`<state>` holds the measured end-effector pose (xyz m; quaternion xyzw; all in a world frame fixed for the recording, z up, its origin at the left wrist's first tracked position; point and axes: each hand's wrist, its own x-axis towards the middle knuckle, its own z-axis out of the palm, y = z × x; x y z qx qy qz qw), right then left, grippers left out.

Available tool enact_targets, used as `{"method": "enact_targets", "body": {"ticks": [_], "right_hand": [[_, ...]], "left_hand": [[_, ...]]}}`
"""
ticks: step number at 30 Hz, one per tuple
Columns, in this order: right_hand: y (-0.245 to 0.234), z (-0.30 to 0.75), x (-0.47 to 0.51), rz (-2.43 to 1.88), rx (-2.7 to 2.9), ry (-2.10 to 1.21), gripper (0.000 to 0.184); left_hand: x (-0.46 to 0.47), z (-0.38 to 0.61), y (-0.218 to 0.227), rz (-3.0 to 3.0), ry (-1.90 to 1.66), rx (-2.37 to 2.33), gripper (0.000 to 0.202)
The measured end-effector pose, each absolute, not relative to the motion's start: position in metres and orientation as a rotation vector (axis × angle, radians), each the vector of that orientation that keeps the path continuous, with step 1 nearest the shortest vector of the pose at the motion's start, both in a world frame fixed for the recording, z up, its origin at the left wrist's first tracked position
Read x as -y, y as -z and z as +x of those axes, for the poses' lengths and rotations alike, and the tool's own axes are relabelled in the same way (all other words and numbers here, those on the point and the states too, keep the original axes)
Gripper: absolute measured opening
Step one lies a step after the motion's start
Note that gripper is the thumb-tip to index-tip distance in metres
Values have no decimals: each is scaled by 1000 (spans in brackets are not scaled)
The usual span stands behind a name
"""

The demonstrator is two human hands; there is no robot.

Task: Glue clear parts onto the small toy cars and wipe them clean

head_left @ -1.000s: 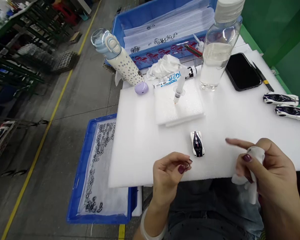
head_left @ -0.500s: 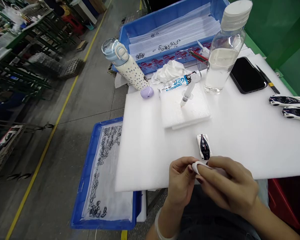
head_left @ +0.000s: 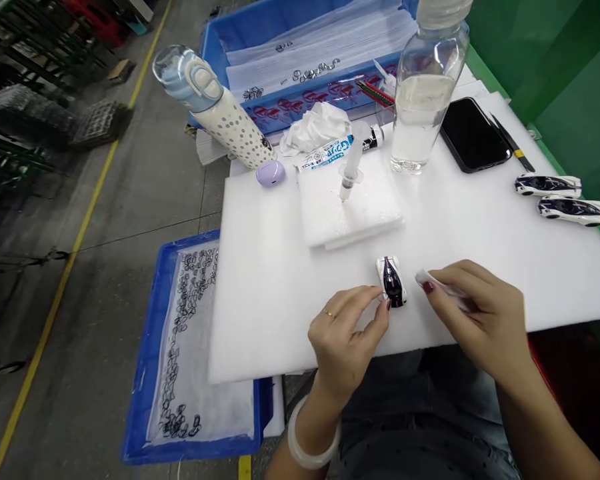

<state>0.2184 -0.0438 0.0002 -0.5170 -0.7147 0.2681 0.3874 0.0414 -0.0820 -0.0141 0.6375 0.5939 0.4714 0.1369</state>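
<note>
A small white toy car with a dark roof [head_left: 392, 280] lies on the white foam sheet [head_left: 280, 280]. My left hand [head_left: 347, 340] reaches to it, fingertips touching its near left side; whether a small part is pinched there I cannot tell. My right hand [head_left: 475, 313] sits just right of the car and holds a small white cloth [head_left: 425, 278] wrapped over a finger, the tip a short way from the car.
A syringe [head_left: 350, 173] stands on a small foam block [head_left: 350, 200]. Behind are a glue tube [head_left: 330, 153], water bottle [head_left: 425, 93], dotted flask [head_left: 215, 110], phone [head_left: 473, 137] and blue bins [head_left: 260, 27]. Two more cars [head_left: 563, 197] lie right. A blue tray [head_left: 150, 373] holds small parts.
My hands, joined near the table edge half a second ago, have parted. The left hand went forward to the car and the right hand with the cloth moved to its right.
</note>
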Motion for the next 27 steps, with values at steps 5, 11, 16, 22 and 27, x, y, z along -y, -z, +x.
{"method": "enact_targets", "body": {"ticks": [5, 11, 16, 22, 27], "right_hand": [[8, 212, 39, -1360, 1956, -646, 8], [10, 212, 38, -1384, 2025, -631, 9], [11, 211, 36, -1389, 2022, -652, 9], [11, 210, 37, -1409, 2029, -647, 12], [12, 206, 38, -1479, 2025, -573, 15]], "left_hand": [[73, 51, 19, 2189, -1238, -1709, 14], [73, 49, 22, 2158, -1189, -1728, 16], [71, 41, 21, 1804, -1157, -1738, 36], [69, 40, 19, 1719, -1129, -1676, 33], [68, 41, 19, 1731, -1125, -1681, 32]]}}
